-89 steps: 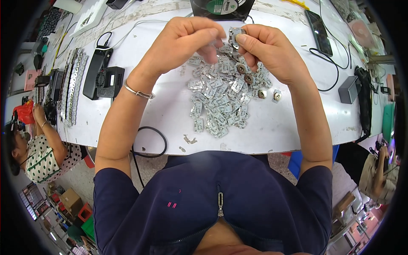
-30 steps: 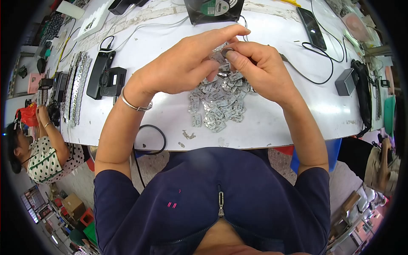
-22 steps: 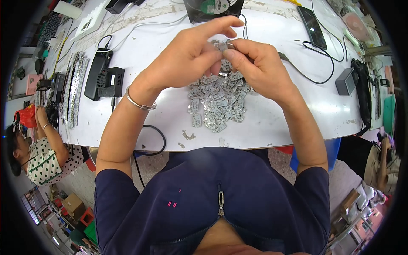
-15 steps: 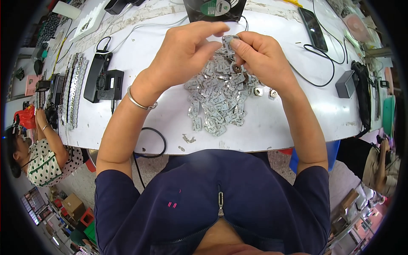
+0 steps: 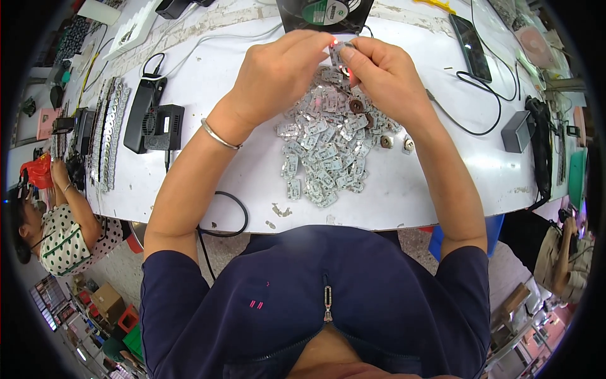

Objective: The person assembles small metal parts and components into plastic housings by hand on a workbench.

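Observation:
Above the pile, my right hand (image 5: 394, 79) pinches a small flat grey electronic piece (image 5: 337, 53) between thumb and forefinger. A red light glows at its upper end, and a red glow also shows by my right fingers. My left hand (image 5: 274, 76) comes in from the other side, fingers bent together, its fingertips meeting the piece near the light. Whatever those fingertips grip is hidden. Below both hands lies a heap of similar grey pieces (image 5: 325, 151). Several round brown-centred metal parts (image 5: 386, 142) lie along the heap's right side.
A black fan-like box (image 5: 325, 14) stands at the far edge beyond my hands. Left are a black power adapter (image 5: 165, 126) and strips of parts (image 5: 110, 136). A phone (image 5: 470, 47), cables and a grey box (image 5: 516, 131) lie right. Other people sit at both sides.
My left fingers have closed in on the piece in my right hand, and a red light has come on there. The view has shifted slightly.

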A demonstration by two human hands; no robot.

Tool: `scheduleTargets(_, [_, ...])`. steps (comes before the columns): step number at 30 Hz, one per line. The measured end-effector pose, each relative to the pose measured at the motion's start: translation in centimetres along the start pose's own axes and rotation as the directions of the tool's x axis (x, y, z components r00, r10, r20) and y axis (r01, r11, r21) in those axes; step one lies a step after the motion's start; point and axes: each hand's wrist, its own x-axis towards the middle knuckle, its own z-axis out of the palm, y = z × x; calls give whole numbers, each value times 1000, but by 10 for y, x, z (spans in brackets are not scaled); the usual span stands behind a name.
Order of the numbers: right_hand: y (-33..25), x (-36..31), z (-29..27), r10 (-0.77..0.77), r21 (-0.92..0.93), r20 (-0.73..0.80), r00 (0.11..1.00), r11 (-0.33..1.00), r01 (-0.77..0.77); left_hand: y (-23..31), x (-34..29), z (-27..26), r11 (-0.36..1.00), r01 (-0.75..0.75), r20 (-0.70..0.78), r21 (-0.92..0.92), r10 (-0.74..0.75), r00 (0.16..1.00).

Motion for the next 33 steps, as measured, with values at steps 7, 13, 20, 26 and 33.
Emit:
scheduleTargets(7, [4,15,-4,-116,-33,-75,990,993,114,7,5,4,976,205,-115,-77,-213,970])
scheduleTargets(13, [0,0,-4,-47,14,-114,992,999,49,22,5,10,994,106,-127,15,-104,987])
scheduleTargets(20, [2,-46,-9,-58,-257,-107,992,966,29,45,1,3,959,254,-9,-124,-257,966])
scheduleTargets(26, [23,-77,-32,-109,-205,-196,974,976,68,63,-16,0,938,311,248,-153,-268,931])
scheduleTargets(33, [44,-94,-87,-108,-196,-369,923,980,36,-20,-59,-150,848,310,-296,429,-193,936])
